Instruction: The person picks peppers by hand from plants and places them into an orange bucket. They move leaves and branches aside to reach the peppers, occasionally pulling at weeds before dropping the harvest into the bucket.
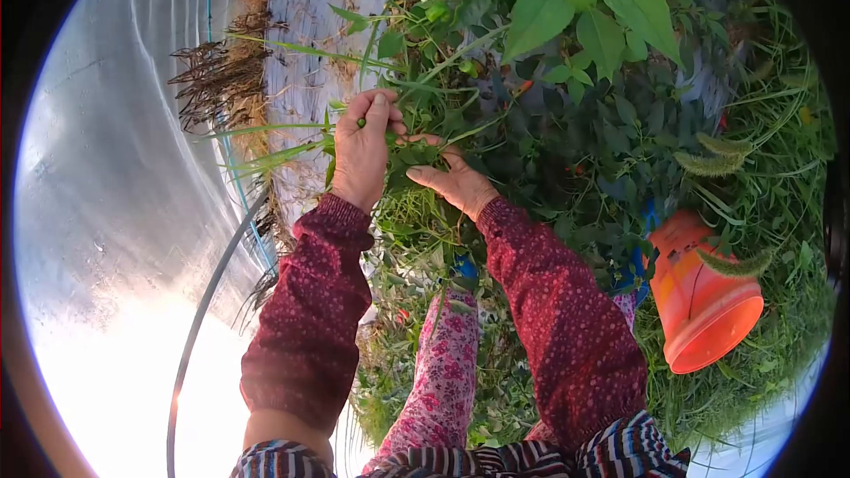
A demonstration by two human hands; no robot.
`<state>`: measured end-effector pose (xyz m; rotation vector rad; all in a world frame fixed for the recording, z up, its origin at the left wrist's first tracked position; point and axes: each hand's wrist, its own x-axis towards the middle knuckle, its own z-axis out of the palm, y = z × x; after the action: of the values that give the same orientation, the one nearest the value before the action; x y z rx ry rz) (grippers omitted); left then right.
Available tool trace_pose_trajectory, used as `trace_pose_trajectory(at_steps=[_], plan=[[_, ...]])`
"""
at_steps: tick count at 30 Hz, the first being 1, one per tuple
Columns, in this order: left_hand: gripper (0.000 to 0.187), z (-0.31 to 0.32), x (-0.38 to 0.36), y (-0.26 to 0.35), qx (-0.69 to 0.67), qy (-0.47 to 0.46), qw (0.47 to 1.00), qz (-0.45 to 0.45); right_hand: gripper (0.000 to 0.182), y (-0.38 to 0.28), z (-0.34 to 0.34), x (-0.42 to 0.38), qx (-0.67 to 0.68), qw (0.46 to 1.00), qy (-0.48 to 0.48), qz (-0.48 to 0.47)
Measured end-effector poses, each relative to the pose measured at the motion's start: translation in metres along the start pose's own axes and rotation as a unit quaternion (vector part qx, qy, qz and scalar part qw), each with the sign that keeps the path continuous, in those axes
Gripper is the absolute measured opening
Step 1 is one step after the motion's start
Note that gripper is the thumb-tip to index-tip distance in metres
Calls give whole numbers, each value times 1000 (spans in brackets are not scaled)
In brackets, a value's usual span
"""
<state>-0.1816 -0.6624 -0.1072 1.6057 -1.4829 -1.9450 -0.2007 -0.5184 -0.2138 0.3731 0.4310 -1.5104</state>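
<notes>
- A small green pepper-like pod (361, 123) sits at the tips of your left hand (365, 152), pinched between thumb and curled fingers. It is tiny in this view, so its exact shape cannot be told.
- The pod lies at the upper edge of that hand, on the side away from your body, at the left margin of the leafy green plant (496, 97). Thin pale green stems (416, 80) slant up and to the right from it.
- Your left hand is closed around the pod and the stem beside it, knuckles toward the camera, dark red dotted sleeve (310, 310) reaching to the wrist.
- Your right hand (447, 179) is just beside the left, slightly nearer your body. Its fingers are loosely open, spread into the leaves; whether it grips a stem there cannot be told, since foliage hides the fingertips.
- The left hand is the nearer one to the pod; the right only touches the foliage next to it.
- Further out, an orange plastic bucket (708, 301) lies tipped in the grass, well apart to your right.
- To your left runs pale silvery ground sheeting (115, 195), with a thin dark hose (217, 274) and dried brown stalks (226, 71) along its edge.
</notes>
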Motion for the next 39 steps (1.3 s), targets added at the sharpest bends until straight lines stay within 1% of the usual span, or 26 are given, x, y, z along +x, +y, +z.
trace_pose_trajectory(at_steps=[1,2,4,5,8,9,10,13,14,17,18,20,21,22,24,26,27,28,30,31,33,35,36,37,38,39], plan=[[18,2,0,-6,18,5,1000,8,31,-3,1,1,-50,997,53,8],[18,2,-1,-12,35,10,999,17,31,-2,-3,2,-51,997,56,9],[18,2,-3,-21,36,7,999,4,30,-2,-9,6,49,991,115,37],[17,2,-4,-24,39,5,999,-5,28,-6,-12,5,-79,992,89,34],[16,6,-7,-28,24,19,1000,-7,26,-5,-10,4,-83,989,115,51],[16,7,-8,-29,39,10,999,-16,27,-3,-10,4,13,996,86,25],[16,8,-7,-30,38,7,999,-5,27,-3,-10,4,8,997,81,18],[15,13,-6,-39,79,28,996,20,30,-8,7,0,-108,976,156,104],[15,18,-8,-37,79,26,996,26,30,-10,9,-1,-110,977,153,99],[16,25,-12,-33,49,26,998,-30,22,-20,21,-5,-134,973,162,95],[16,22,-11,-33,48,26,998,-27,22,-22,25,-5,-136,973,161,93],[16,20,-12,-31,-1,22,999,33,24,-26,28,-8,-176,953,220,109],[16,23,-16,-29,-47,29,998,1,24,-21,23,-8,-176,953,220,109],[16,26,-19,-27,-46,29,999,1,27,-13,13,-7,-183,955,208,107],[16,31,-21,-16,35,13,997,64,34,12,-15,-1,-198,957,186,100],[16,35,-14,-5,60,1,994,86,41,33,-29,-2,-213,958,164,97],[17,37,-8,0,84,-10,991,106,42,37,-16,-7,4,988,156,8],[17,36,3,4,84,-9,992,97,42,29,-13,-10,7,987,162,13],[17,21,14,6,-58,-12,997,39,36,11,-8,-11,-160,960,199,113],[17,16,14,7,-57,-11,998,40,26,40,-48,2,29,982,174,62],[17,11,17,13,-114,-19,993,15,27,43,-52,5,17,988,143,49],[17,13,19,15,-116,-33,992,26,28,58,-64,5,7,993,115,36],[18,15,21,17,-124,-45,991,38,33,74,-84,9,-225,965,134,33],[18,19,25,23,-124,-48,990,43,39,79,-95,13,-447,882,146,23],[17,23,30,31,-73,-35,995,60,39,64,-80,7,-450,881,145,17],[17,26,34,41,-21,-21,997,77,43,37,-51,-6,-572,805,148,56]])
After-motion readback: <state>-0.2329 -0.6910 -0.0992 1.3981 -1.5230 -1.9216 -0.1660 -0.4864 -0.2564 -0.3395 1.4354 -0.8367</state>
